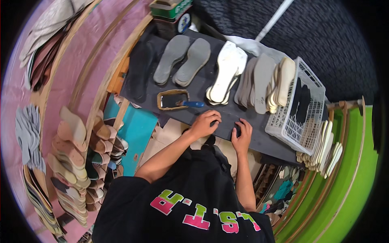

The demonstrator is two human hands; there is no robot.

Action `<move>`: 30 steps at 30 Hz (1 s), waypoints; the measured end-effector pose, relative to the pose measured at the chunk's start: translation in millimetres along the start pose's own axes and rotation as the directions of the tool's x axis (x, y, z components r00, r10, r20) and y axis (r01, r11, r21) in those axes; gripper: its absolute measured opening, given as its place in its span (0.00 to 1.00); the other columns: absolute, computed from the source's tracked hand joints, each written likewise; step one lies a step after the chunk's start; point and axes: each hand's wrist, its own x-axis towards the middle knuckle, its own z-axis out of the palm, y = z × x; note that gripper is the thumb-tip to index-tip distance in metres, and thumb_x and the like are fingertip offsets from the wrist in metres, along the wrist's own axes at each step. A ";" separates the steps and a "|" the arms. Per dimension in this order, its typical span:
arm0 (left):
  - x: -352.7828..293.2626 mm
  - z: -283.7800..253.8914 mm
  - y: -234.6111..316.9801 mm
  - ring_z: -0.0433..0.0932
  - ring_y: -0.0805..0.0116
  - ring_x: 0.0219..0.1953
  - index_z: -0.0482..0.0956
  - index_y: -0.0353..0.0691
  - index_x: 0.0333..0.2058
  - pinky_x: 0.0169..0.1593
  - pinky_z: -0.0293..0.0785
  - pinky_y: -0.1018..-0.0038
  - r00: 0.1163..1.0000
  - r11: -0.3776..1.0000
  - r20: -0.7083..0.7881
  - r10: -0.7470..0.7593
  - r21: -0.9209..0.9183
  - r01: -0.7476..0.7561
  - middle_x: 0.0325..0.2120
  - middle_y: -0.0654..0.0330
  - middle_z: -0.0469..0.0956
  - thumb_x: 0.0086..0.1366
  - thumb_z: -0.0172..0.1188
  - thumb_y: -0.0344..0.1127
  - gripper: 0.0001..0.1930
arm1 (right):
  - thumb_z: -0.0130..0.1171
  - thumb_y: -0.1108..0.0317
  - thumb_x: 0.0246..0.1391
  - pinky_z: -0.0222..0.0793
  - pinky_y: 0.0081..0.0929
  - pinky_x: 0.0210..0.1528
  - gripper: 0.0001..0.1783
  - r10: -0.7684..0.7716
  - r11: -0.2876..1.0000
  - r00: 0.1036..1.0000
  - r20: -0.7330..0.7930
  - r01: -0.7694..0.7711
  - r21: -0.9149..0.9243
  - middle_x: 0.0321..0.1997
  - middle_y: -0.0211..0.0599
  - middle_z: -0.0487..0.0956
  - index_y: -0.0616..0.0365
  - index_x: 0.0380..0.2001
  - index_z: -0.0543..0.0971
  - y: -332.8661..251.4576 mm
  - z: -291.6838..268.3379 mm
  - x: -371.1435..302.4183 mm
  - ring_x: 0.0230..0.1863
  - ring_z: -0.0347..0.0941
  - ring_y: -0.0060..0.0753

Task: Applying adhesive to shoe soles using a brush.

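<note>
My left hand (206, 124) rests at the near edge of the dark table (259, 127), its fingers loosely bent, and I see nothing held in it. To its right, my right hand (242, 135) lies at the same edge, thumb and fingers apart, with nothing in it. Just beyond my left hand is a brush with a blue handle (193, 104), its head in a small tray (161, 106) with a tan rim. Farther back lie two grey insole stacks (171, 56) (193, 60). White insoles (229, 67) sit in a pile straight ahead of my hands.
More grey insoles (262, 77) and cream insoles (285, 77) lie toward the right. A white plastic crate (283, 123) holds black insoles (302, 101) and pale ones. A green tin (170, 12) stands at the back. Shelves on the left carry shoe parts (73, 129).
</note>
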 end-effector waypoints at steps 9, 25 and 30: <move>-10.3 5.3 1.2 0.82 0.54 0.53 0.86 0.38 0.38 0.57 0.79 0.61 1.000 1.000 -0.002 -0.020 -0.006 0.020 0.48 0.59 0.83 0.67 0.65 0.28 0.04 | 0.66 0.74 0.52 0.68 0.49 0.67 0.15 0.042 0.998 0.999 -0.014 -0.043 -0.036 0.60 0.46 0.80 0.59 0.45 0.84 5.0 4.4 -9.2 0.63 0.73 0.56; -63.9 -65.0 68.3 0.84 0.64 0.40 0.86 0.35 0.47 0.43 0.79 0.69 0.766 0.972 -0.612 -0.196 -0.017 0.235 0.42 0.54 0.84 0.74 0.61 0.30 0.09 | 0.62 0.88 0.44 0.75 0.42 0.38 0.15 -0.329 0.863 0.913 0.243 0.186 0.469 0.38 0.46 0.72 0.60 0.35 0.83 -99.3 26.0 18.6 0.36 0.75 0.50; -82.4 -133.3 39.0 0.81 0.61 0.45 0.83 0.34 0.49 0.48 0.77 0.68 0.496 0.953 -0.849 -0.183 -0.029 0.302 0.46 0.53 0.81 0.72 0.63 0.31 0.10 | 0.65 0.83 0.46 0.75 0.38 0.38 0.12 -0.542 0.749 0.807 0.232 0.340 0.569 0.41 0.44 0.73 0.61 0.36 0.82 -177.8 67.3 61.0 0.39 0.78 0.45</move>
